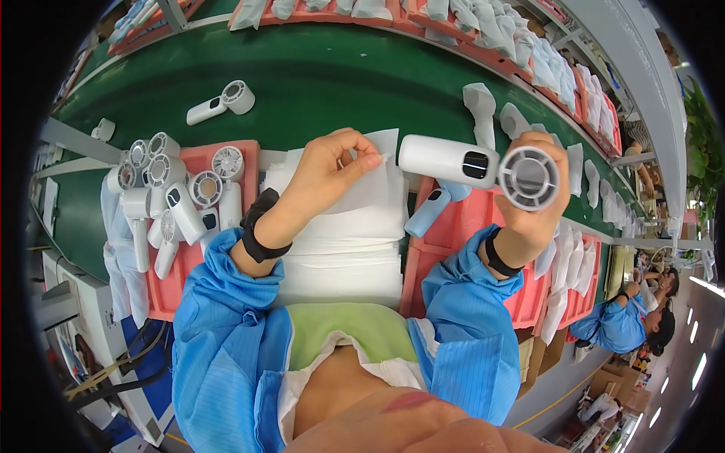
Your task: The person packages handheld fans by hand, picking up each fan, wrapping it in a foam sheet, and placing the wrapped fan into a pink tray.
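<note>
At upper centre, left fingers (pixel 368 162) are pinching a white sleeve (pixel 377 190), seemingly separating it; right fingers (pixel 560 164) are gripping a handheld fan (pixel 442 158), sleeve-opening probably being needed next.

Past the right edge of the green table (pixel 302 87) are leafy plants (pixel 702 140), lit strip lights (pixel 699 370) and grey, yellow-lined floor (pixel 541 392).

Right hand (pixel 538 224): partly hidden behind the white fan (pixel 445 158).
Blue fan (pixel 428 214): far end covered, mid-frame.
Top trays (pixel 332 18): cut off by the upper edge.
Co-workers (pixel 621 326): work too small to tell, lower right.
</note>
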